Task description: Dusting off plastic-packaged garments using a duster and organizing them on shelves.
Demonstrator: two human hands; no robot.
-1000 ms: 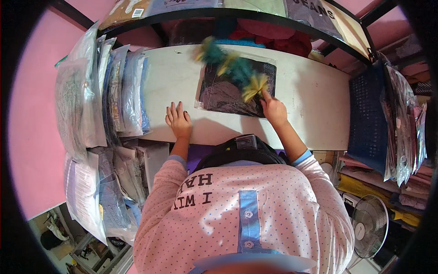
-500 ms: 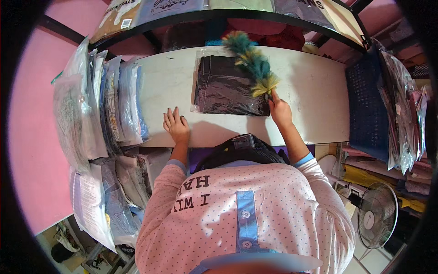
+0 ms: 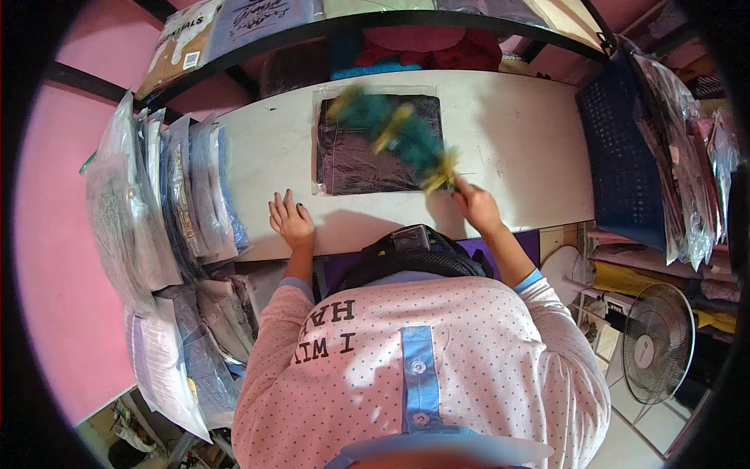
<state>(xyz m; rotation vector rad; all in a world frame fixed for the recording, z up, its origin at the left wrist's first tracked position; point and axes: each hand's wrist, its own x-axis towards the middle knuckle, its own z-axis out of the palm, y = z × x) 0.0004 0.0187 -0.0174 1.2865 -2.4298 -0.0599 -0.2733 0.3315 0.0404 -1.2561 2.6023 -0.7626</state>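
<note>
A dark folded garment in a clear plastic bag [image 3: 351, 168] lies flat on the white table [image 3: 531, 164]. Over it sweeps a green and yellow feather duster [image 3: 391, 129], blurred by motion. My right hand [image 3: 478, 207] grips the duster's handle end, just off the bag's near right corner. Whether the feathers touch the plastic, I cannot tell. My left hand [image 3: 292, 223] rests on the table near its front edge, fingers spread, holding nothing, close to the bag's near left corner.
Bagged garments [image 3: 187, 184] stand in a row along the left end. At the right end is a blue perforated basket [image 3: 621, 148] with more bagged clothes. A black-framed shelf [image 3: 312, 33] runs across the back. A white fan [image 3: 656, 344] stands at lower right.
The feather duster has swung left across the bagged garment, its tip now over the upper left part. My right hand has moved slightly nearer to me; my left hand stays on the table.
</note>
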